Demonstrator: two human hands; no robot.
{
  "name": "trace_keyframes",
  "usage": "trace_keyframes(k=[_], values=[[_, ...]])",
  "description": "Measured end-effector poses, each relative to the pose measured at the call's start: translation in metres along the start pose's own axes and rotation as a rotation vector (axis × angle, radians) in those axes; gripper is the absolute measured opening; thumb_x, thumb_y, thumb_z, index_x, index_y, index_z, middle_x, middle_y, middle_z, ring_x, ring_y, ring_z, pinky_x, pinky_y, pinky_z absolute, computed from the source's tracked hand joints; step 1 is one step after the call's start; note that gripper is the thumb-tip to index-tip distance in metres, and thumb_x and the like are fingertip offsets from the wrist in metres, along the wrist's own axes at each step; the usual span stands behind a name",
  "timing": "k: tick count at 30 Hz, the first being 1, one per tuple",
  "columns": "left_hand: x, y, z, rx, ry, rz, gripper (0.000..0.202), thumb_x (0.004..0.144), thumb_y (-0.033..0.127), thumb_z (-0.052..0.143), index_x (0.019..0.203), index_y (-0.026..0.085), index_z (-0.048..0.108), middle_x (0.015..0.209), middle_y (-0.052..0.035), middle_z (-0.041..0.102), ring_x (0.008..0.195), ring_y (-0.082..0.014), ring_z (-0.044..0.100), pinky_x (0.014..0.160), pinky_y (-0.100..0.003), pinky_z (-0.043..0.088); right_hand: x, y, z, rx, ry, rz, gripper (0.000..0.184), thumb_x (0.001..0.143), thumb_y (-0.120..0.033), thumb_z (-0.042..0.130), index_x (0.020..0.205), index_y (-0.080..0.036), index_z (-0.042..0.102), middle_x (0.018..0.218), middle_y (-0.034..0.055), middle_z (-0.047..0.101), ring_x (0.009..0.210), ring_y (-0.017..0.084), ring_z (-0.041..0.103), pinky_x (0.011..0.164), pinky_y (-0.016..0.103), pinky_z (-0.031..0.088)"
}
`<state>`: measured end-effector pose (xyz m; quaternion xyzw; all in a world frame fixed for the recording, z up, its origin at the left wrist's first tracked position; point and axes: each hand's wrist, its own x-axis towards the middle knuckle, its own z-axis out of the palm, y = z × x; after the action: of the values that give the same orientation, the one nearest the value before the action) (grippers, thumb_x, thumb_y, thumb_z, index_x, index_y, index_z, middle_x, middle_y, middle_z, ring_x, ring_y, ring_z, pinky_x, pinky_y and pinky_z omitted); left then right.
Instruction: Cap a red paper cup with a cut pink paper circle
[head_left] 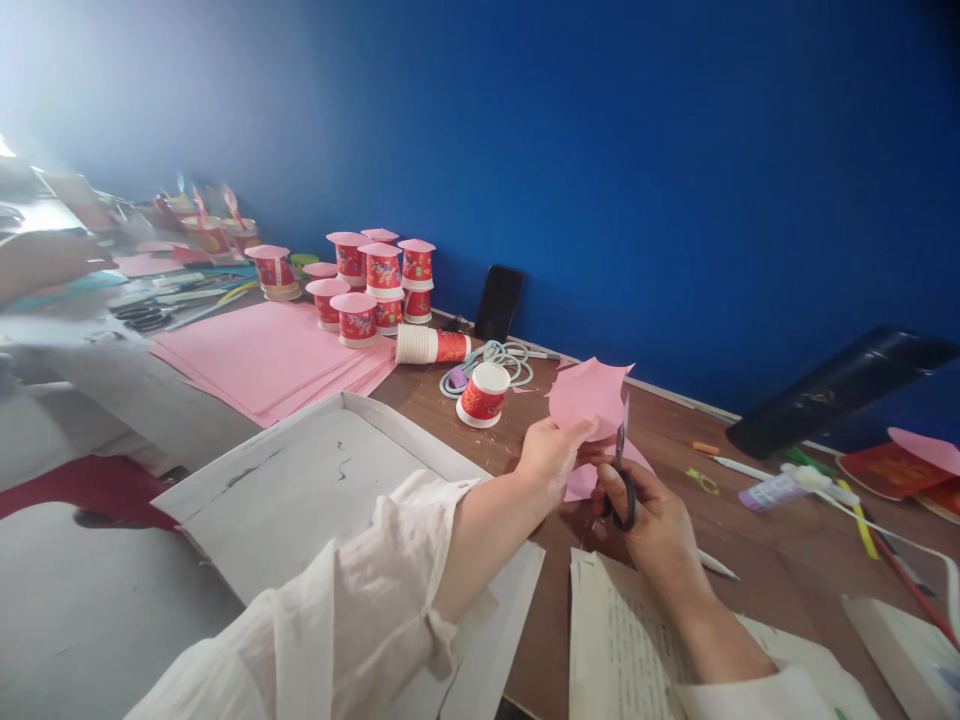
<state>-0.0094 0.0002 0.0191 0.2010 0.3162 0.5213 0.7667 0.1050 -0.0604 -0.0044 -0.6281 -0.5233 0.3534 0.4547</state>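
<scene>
Pinched between the thumb and fingers of my left hand [551, 460] is a piece of pink paper [589, 395], cut to a curved edge with pointed corners left on it. My right hand [660, 520] has its fingers through the black handles of a pair of scissors [624, 485]. The blades point upward at the right edge of the paper. Another bit of pink paper shows below and behind my hands. Nearby on the table, an upside-down red paper cup [482, 398] stands left of my left hand.
Red cups topped with pink discs [356, 315] are stacked by the blue wall, behind pink sheets [262, 360]. A phone [500, 303] leans there. Rightward lie a glue stick [780, 487] and a black tube [832, 390]. Printed pages [607, 630] sit under my right arm; another person's arm [45, 265] is far left.
</scene>
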Motion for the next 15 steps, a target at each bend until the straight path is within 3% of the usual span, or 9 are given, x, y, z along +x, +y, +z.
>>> trace_keyframes(k=[15], values=[[0.0023, -0.0012, -0.0009, 0.000, 0.007, 0.005, 0.006, 0.077, 0.012, 0.071, 0.079, 0.009, 0.066, 0.069, -0.0087, 0.070, 0.064, -0.0166, 0.069, 0.070, -0.030, 0.058, 0.0003, -0.0015, -0.0004, -0.069, 0.032, -0.023, 0.047, 0.080, -0.062, 0.066, 0.094, -0.018, 0.071, 0.056, -0.0028, 0.059, 0.048, 0.012, 0.055, 0.050, 0.022, 0.046]])
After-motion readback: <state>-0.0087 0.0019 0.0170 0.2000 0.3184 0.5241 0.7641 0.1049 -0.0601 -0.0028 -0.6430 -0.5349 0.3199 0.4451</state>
